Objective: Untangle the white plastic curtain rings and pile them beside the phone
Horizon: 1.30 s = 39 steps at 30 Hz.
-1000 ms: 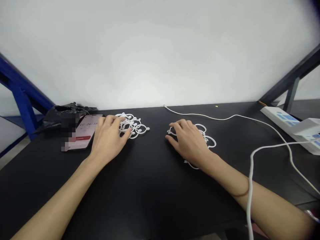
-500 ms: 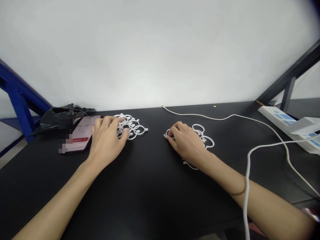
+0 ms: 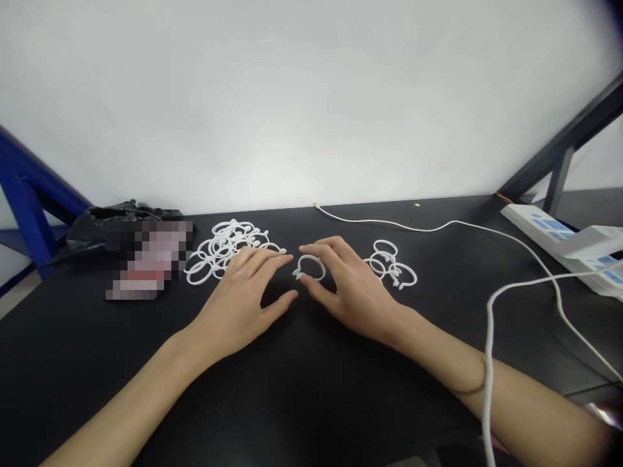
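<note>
My left hand (image 3: 248,292) is open over the table, thumb and fingers apart, holding nothing. Beside and partly beneath its fingers, a heap of white plastic curtain rings (image 3: 198,272) lies on the left. My right hand (image 3: 353,285) is open in the middle, its thumb and index finger apart around a single curtain ring (image 3: 318,261). The thumb tip overlaps that ring's small end; whether it presses on it I cannot tell. Several more curtain rings (image 3: 405,271) lie beyond the right hand's wrist side, some partly hidden by the hand.
On the black table (image 3: 272,402), a blurred phone (image 3: 153,259) and a black plastic bag (image 3: 92,227) lie at left. A white power strip (image 3: 545,227) is at right. One white cable (image 3: 413,229) runs along the back; another (image 3: 489,363) crosses above my right forearm. A white wall stands behind.
My left hand has come off the heap, moving right and nearer to me. My right hand has moved slightly left, and a ring now shows between its thumb and index finger.
</note>
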Each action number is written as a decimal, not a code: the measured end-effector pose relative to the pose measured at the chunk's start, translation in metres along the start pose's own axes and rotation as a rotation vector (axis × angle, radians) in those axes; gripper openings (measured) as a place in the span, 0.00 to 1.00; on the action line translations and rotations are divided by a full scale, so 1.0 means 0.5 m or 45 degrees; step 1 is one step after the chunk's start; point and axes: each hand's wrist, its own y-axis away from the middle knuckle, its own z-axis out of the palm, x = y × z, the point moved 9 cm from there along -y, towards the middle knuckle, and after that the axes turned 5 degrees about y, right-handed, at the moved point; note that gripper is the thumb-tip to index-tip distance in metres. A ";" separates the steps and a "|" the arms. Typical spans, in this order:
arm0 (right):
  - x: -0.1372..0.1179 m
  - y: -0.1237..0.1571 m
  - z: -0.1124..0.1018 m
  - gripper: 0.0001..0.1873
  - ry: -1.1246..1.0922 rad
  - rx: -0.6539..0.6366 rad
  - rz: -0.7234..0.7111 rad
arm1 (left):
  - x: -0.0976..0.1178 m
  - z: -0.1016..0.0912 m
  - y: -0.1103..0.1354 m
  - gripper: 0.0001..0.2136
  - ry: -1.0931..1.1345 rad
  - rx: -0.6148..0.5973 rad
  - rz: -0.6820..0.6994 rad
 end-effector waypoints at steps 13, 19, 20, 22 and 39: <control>-0.046 0.017 -0.009 0.09 -0.315 0.097 -0.117 | 0.033 -0.011 0.000 0.13 0.154 0.054 0.120; -0.027 0.013 -0.005 0.03 -0.352 0.079 -0.027 | 0.041 -0.014 0.000 0.17 0.135 0.069 0.165; -0.025 0.013 -0.001 0.03 -0.359 0.063 -0.013 | 0.043 -0.015 0.000 0.16 0.129 0.074 0.173; -0.021 0.012 0.004 0.04 -0.365 0.039 -0.001 | 0.045 -0.015 0.000 0.14 0.117 0.083 0.184; -0.046 0.011 -0.003 0.09 -0.077 0.037 -0.188 | 0.040 -0.015 0.000 0.16 0.081 0.072 0.135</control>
